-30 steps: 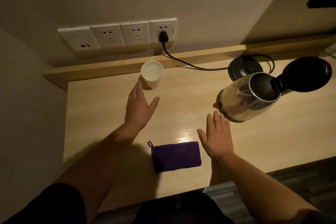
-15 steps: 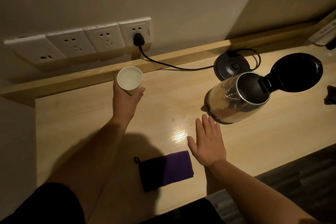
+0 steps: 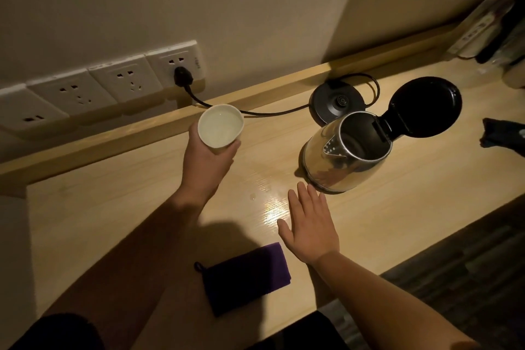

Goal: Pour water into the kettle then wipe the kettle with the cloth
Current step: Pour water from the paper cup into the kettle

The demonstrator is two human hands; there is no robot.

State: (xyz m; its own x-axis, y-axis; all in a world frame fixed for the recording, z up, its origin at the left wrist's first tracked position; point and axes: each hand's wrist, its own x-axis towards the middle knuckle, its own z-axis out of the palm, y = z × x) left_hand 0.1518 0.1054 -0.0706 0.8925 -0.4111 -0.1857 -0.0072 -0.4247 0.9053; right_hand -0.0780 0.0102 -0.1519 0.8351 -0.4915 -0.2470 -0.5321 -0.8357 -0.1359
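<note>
Fingers [image 3: 234, 148] of the left hand [image 3: 206, 162] wrap the paper cup [image 3: 221, 125] of water, held above the desk [image 3: 412, 207]; the right hand [image 3: 311, 229] hovers flat, fingers apart, empty. Pouring is in hand: the cup must next travel right and tip over the open kettle [image 3: 345, 152]. The purple cloth [image 3: 245, 277] waits near the desk's front edge.

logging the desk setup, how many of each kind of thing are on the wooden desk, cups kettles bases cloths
cup: 1, in the left hand
kettle: 1, lid open
kettle base: 1
purple cloth: 1
Total: 4
The dark item at the right edge is too unclear to name, so not counted.
</note>
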